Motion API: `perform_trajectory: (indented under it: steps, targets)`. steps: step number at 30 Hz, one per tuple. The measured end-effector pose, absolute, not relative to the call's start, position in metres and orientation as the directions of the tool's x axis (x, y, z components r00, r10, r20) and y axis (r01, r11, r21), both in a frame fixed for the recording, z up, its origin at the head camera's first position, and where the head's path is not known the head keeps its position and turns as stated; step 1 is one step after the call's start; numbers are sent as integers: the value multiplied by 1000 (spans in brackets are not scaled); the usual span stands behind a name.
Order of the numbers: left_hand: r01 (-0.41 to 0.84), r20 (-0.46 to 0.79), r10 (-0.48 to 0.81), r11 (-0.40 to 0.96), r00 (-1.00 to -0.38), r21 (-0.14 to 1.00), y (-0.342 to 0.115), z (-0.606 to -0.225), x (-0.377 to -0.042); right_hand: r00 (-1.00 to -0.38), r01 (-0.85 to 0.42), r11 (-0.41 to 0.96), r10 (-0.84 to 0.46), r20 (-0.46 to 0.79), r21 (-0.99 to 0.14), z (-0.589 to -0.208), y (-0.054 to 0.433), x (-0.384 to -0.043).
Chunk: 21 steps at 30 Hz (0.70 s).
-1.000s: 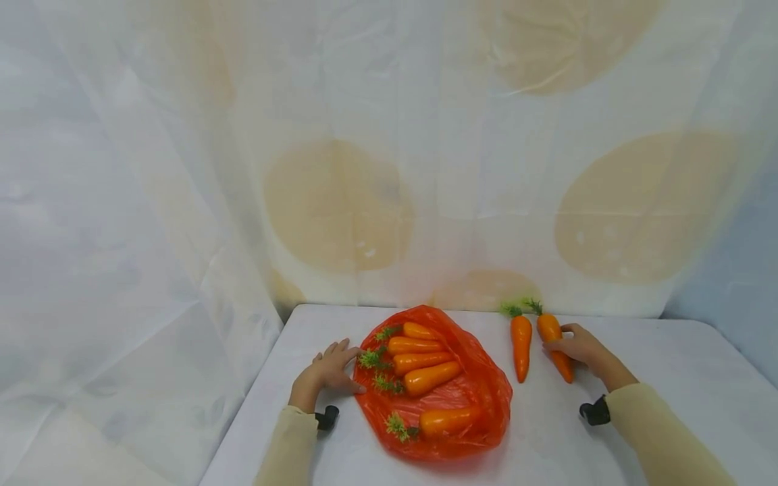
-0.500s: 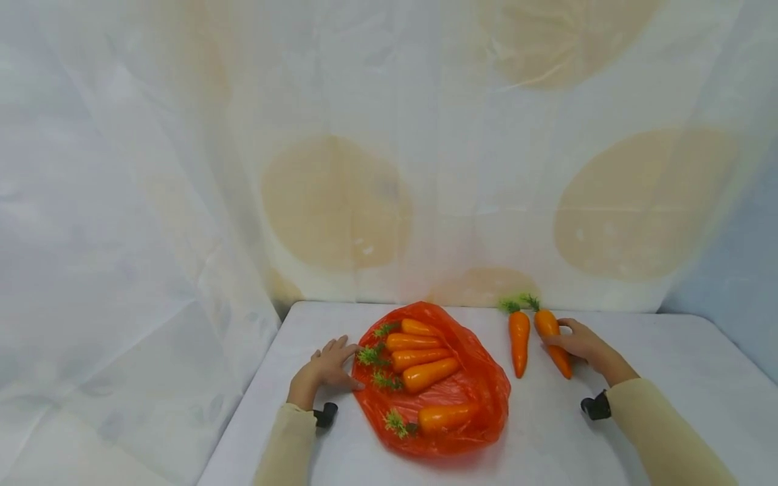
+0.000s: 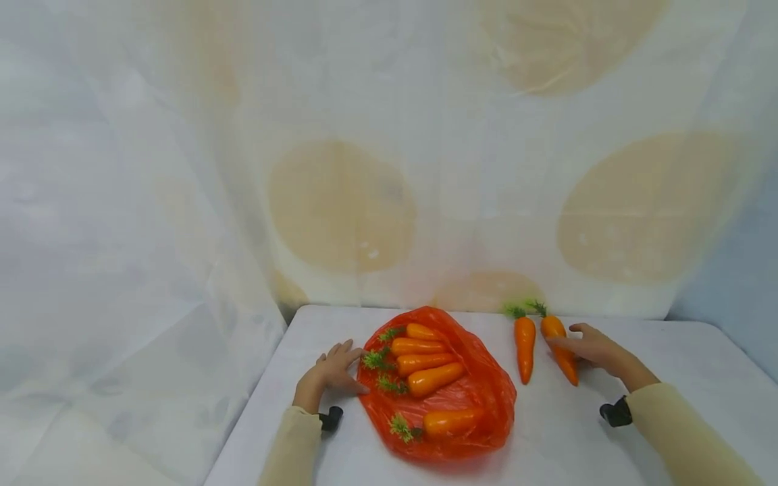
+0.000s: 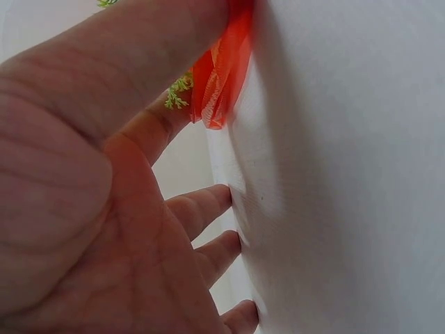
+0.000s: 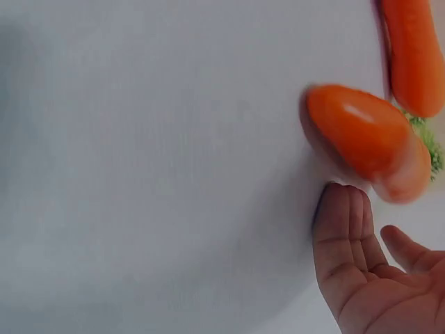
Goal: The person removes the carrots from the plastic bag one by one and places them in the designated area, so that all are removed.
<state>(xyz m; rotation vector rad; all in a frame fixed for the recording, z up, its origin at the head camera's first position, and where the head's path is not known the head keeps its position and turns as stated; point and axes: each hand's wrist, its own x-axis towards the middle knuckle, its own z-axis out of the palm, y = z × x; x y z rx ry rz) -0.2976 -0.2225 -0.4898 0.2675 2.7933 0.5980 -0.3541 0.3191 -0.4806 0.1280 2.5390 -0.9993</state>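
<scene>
Several orange carrots [image 3: 436, 380] with green leafy tops lie in a red plastic bag [image 3: 498, 398] spread on the table. At the bag's left edge rests my left hand [image 3: 333, 372], fingers spread, with the thumb and index finger at the plastic. The left wrist view shows its other fingertips on the tabletop beside the bag edge [image 4: 217, 90]. Two carrots lie outside, to the right: an inner carrot [image 3: 525, 349] and an outer carrot [image 3: 558, 351]. My right hand [image 3: 598, 347] is beside the outer one, fingers extended and grasping nothing; the right wrist view shows the fingertips right next to this carrot [image 5: 361, 129].
The white table [image 3: 675, 378] has its back edge against a pale curtain [image 3: 486, 202] with large tan circles. Another sheet [image 3: 121, 304] hangs at the left. A black wrist camera [image 3: 616, 412] sits on the right wrist and another camera [image 3: 331, 419] on the left.
My right hand has loosened from the outer carrot and shifted slightly to the right, its fingers straighter. The left hand, the bag and the carrots stay in place.
</scene>
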Motion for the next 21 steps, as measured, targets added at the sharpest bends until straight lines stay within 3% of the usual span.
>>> perform_trajectory:
  steps: [10, 21]
  targets:
    - [128, -221, 234, 904, -947, 408, -221, -497, -297, -957, 111, 734, -103, -271, -670, -461, 331, -346]
    - [124, -223, 230, 904, -947, 409, -221, -491, -298, -968, 41, 769, -129, -217, -638, -443, 315, -341]
